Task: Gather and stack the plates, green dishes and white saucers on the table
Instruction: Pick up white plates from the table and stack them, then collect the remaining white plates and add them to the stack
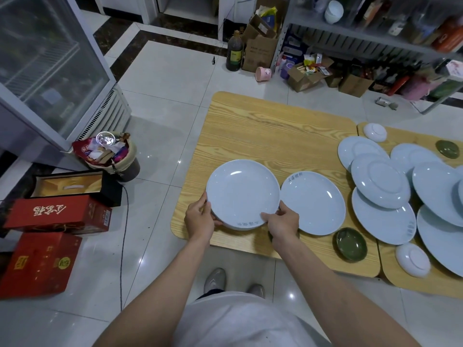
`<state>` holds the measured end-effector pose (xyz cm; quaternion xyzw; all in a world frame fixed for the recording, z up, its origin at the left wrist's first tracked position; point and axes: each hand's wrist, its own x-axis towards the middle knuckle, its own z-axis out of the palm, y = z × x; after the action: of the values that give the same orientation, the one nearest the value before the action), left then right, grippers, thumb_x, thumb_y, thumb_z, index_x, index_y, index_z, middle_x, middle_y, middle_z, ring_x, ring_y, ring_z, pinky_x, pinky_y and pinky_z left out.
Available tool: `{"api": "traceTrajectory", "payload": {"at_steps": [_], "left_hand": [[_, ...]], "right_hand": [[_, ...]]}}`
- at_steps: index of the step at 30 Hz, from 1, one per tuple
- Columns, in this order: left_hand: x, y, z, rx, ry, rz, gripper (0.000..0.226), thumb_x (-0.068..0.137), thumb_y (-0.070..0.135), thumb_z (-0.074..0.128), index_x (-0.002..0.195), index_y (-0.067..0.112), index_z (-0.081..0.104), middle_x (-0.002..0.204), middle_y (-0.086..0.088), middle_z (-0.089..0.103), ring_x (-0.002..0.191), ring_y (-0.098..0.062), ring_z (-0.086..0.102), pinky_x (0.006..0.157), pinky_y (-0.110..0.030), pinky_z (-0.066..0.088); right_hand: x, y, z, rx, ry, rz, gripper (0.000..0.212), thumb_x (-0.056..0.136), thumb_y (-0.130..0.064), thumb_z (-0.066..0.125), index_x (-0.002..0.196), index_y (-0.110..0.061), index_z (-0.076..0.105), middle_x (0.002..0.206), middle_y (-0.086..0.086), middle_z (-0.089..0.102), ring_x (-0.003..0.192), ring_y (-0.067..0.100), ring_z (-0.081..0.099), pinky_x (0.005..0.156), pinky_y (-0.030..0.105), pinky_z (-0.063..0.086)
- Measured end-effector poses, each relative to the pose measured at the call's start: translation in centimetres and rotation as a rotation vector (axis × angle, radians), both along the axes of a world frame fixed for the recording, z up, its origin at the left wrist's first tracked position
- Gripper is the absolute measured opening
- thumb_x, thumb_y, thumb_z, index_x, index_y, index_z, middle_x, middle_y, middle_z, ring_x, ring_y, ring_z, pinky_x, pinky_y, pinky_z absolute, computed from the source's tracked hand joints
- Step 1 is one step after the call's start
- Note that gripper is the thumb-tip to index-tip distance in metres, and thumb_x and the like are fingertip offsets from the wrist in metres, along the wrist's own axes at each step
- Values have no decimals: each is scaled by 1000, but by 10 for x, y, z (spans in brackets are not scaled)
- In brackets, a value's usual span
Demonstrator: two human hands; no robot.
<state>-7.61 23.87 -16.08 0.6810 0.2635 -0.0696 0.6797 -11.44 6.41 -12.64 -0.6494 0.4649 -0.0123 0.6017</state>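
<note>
The wooden table [263,136] is found largely bare on its left half, the crockery being crowded to the right. A short stack of plates [242,194] is held at the near left edge, gripped at its rim by the left hand [199,217] and the right hand [281,220], fingers closed round both sides. One upright plate [314,204] lies just beside it, uncollected. Several overturned plates [380,182] are seen overlapping further right. Green dishes [350,244] and white saucers [413,259] are scattered singly, untouched. Stacking is judged to be at an early stage, most pieces remaining.
</note>
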Motion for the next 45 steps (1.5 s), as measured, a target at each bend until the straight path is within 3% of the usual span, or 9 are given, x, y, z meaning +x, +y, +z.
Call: {"api": "traceTrajectory", "payload": {"at_steps": [4, 8, 15, 19, 25, 27, 30, 34, 45], "left_hand": [[1, 1, -1, 12, 4, -10, 35, 100, 10, 54, 133, 19, 62, 111, 10, 54, 88, -16, 67, 56, -34, 61], [1, 1, -2, 18, 0, -14, 34, 100, 10, 54, 132, 20, 62, 110, 8, 54, 87, -12, 65, 55, -32, 61], [4, 6, 0, 20, 14, -44, 35, 99, 12, 55, 132, 21, 63, 117, -1, 57, 88, -24, 68, 56, -29, 60], [8, 11, 10, 283, -35, -179, 36, 96, 12, 55, 129, 21, 66, 120, -5, 61, 95, -25, 64, 78, -36, 57], [13, -11, 51, 906, -381, -676, 45, 98, 31, 52, 142, 19, 52, 140, 2, 54, 132, -18, 39, 98, -32, 37], [14, -30, 67, 1070, -434, -901, 55, 100, 43, 46, 150, 22, 39, 156, 0, 38, 144, -23, 27, 115, -36, 23], [8, -68, 90, 1225, -507, -1083, 63, 101, 52, 36, 156, 26, 21, 165, -1, 15, 152, -27, 7, 122, -43, 7], [-13, -133, 123, 1353, -659, -1147, 65, 100, 56, 30, 157, 27, 16, 166, -1, 9, 153, -29, 1, 122, -48, 3], [-85, -283, 164, 1339, -844, -1109, 67, 99, 57, 32, 157, 25, 19, 166, -3, 11, 152, -27, 5, 121, -48, 2]], "right_hand": [[-1, 2, -3, -13, 19, 9, 43, 75, 6, 76, 87, -35, 67, 105, 13, 70, 85, 17, 63, 88, 35, 55], [-1, 2, -4, 2, 33, 17, 52, 77, 5, 77, 119, -26, 70, 101, 9, 69, 85, 14, 62, 81, 29, 52], [-3, 0, -2, 0, 57, 58, 56, 80, 1, 76, 131, -20, 63, 86, 0, 63, 78, 11, 60, 68, 21, 48], [-7, -14, 2, -22, 106, 125, 52, 87, -15, 73, 137, -16, 58, 93, -2, 67, 91, 19, 65, 90, 38, 56], [-15, -49, 31, -450, 140, 575, 63, 91, -40, 67, 148, -22, 44, 139, 2, 58, 123, 21, 54, 103, 37, 42], [-20, -66, 47, -709, 171, 807, 69, 94, -49, 58, 153, -23, 34, 154, 3, 43, 139, 25, 40, 110, 41, 35], [-33, -97, 73, -1085, 248, 1051, 75, 98, -57, 43, 158, -21, 15, 164, 9, 18, 151, 28, 15, 119, 46, 17], [-64, -145, 111, -1318, 325, 1055, 76, 100, -60, 33, 159, -19, 8, 165, 12, 7, 152, 32, 5, 120, 53, 9], [-149, -280, 148, -1392, 390, 856, 80, 99, -63, 27, 158, -21, -6, 166, 15, -2, 153, 34, -3, 121, 54, 2]]}}
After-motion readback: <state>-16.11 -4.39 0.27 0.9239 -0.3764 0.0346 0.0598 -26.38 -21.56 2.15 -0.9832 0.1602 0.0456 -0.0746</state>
